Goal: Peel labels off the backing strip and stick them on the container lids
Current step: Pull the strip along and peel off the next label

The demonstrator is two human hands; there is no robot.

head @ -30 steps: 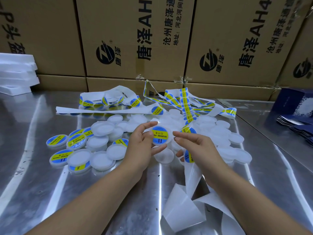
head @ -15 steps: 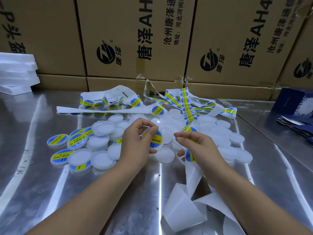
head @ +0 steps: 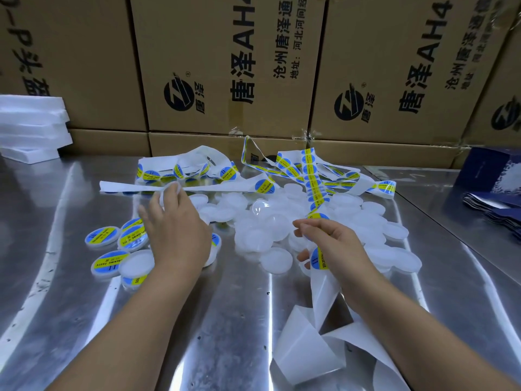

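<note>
— While the left hand (head: 174, 230) stretches toward eleven o'clock, what do we make of its fingers?

— We see them blurred, the tips against one pale lid (head: 171, 189) at the heap's far left edge. Whether they grip it, we cannot tell.

— And the right hand (head: 334, 241)?

— It is at three o'clock of the left one. Its thumb and forefinger pinch the white paper backing strip (head: 320, 294), which trails down to six o'clock and folds on the shiny steel table (head: 225, 320). One round blue-and-yellow label (head: 318, 259) sits on the strip just under the palm.

— Where do we find the lids?

— The heap of round translucent white plastic lids (head: 270, 235) lies between and beyond both hands. The labelled lids (head: 103, 235) cluster at nine o'clock, some hidden under the left hand and wrist.

— What crowds the far side?

— At twelve o'clock a tangle of label strips (head: 310, 170) drapes over the heap's far edge, with brown printed cardboard boxes (head: 225, 66) walling it behind. White foam slabs (head: 31, 125) are stacked at ten o'clock, and dark blue packets (head: 490, 204) lie at two o'clock.
</note>
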